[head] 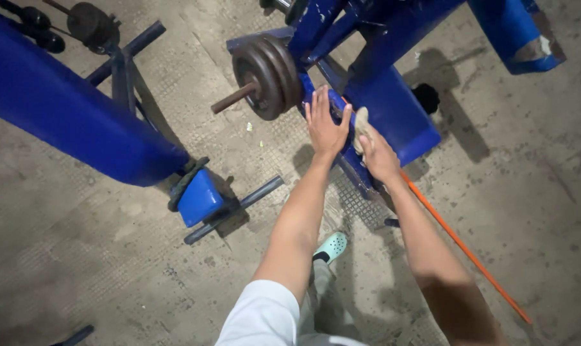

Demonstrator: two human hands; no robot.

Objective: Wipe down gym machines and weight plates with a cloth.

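Seen from the head camera looking down, a person leans over a blue steel weight machine (393, 109) on a rough concrete floor (79, 256). The left hand (326, 125) lies flat and open, fingers spread, on a blue frame bar just beside a stack of dark iron weight plates (265, 77). The right hand (375, 154) is closed around a pale cloth (361, 125), pressing it against the same bar. The cloth looks soft, light and easy to bunch in the palm; the frame looks rigid and heavy, unlikely to shift under pressure. A rusty peg (233, 98) juts out from the plates toward the viewer, close to the left hand. An orange rod (463, 247) slants across the floor under the right forearm. A second blue padded bench (66, 109) stands to the left, and a mint green clog (332, 247) shows below.
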